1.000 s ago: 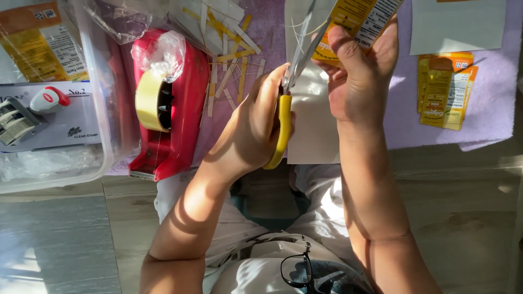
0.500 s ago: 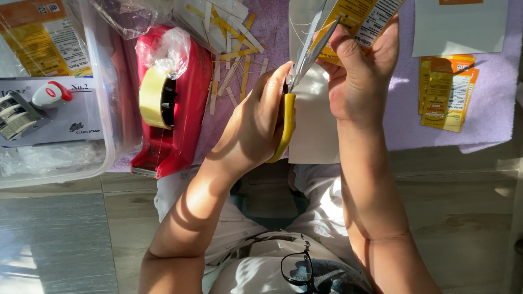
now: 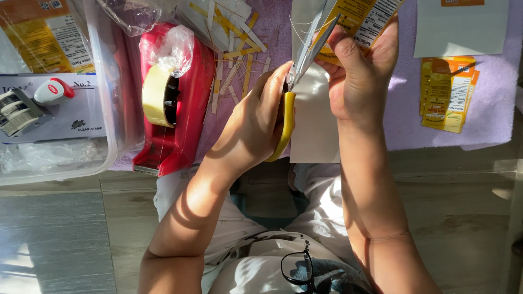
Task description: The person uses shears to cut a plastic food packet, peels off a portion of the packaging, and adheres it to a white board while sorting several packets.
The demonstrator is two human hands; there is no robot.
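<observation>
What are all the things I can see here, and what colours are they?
scissors: one, yellow handle, in left hand, blades at the label
label: one, yellow and white, in right hand
tape dispenser: one, red, left of hands
paper strips: many, white and yellow, beside dispenser
label stack: one, orange-yellow, right on purple mat
plastic box: one, clear, far left
glasses: one, black, on shirt
left hand: holds scissors
right hand: holds label

glossy red plastic tape dispenser (image 3: 177, 103); shiny metal scissors (image 3: 297, 81), yellow plastic handles; matt lilac cloth (image 3: 490, 103)
</observation>
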